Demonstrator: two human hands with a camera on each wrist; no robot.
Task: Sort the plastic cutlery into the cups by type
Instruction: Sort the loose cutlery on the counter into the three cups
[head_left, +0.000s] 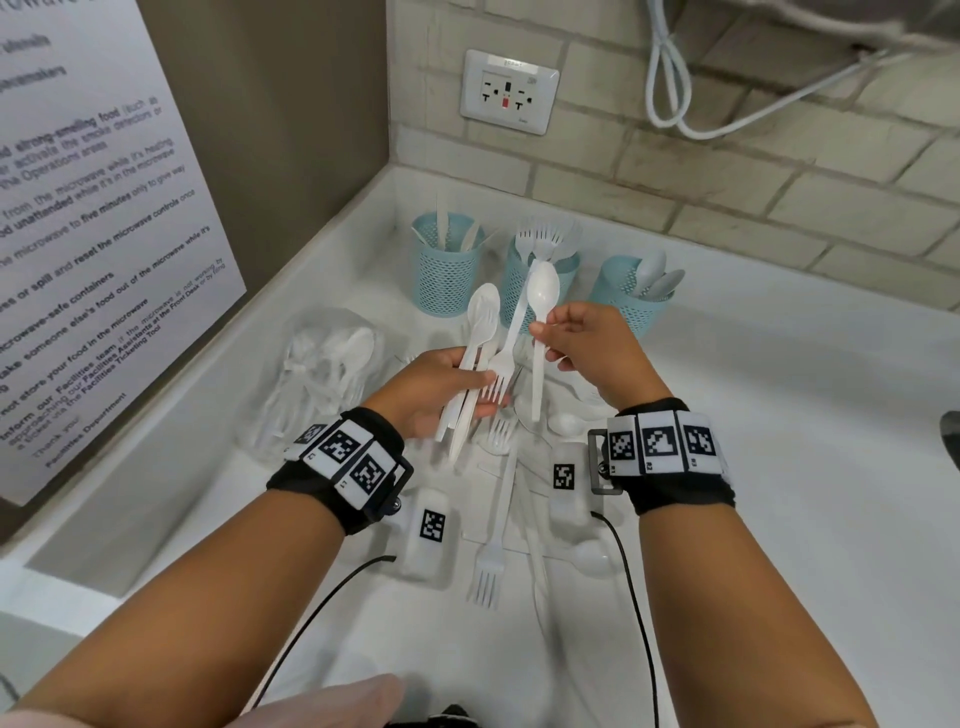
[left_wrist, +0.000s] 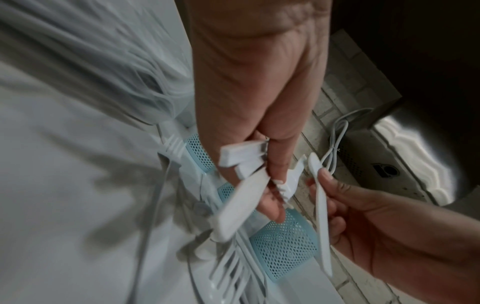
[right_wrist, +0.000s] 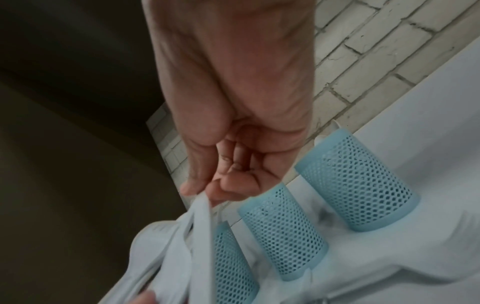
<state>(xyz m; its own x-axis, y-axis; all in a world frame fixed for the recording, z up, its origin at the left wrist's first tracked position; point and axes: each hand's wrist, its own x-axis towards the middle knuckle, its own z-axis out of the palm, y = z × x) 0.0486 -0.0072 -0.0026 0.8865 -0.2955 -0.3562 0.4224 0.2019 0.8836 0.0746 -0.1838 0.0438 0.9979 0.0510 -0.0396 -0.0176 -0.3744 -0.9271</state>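
Three blue mesh cups stand at the back of the white counter: the left cup (head_left: 445, 273) holds knives, the middle cup (head_left: 519, 291) forks, the right cup (head_left: 638, 306) spoons. My left hand (head_left: 483, 391) grips a bundle of white cutlery (head_left: 480, 332), with spoon bowls up and one fork (head_left: 500, 382) tines down. My right hand (head_left: 540, 332) pinches the handle of a single white spoon (head_left: 543, 292), bowl up, right beside that bundle. The left wrist view shows the bundle (left_wrist: 241, 197) and the spoon handle (left_wrist: 322, 218). In the right wrist view my right hand (right_wrist: 197, 191) pinches the spoon handle (right_wrist: 205, 218).
Loose cutlery lies on the counter under my hands, among it a fork (head_left: 488, 571) and a spoon (head_left: 592, 558). A clear plastic bag (head_left: 322, 364) with more cutlery sits at the left. A brick wall with an outlet (head_left: 509, 92) and a wall notice (head_left: 93, 218) close in the corner.
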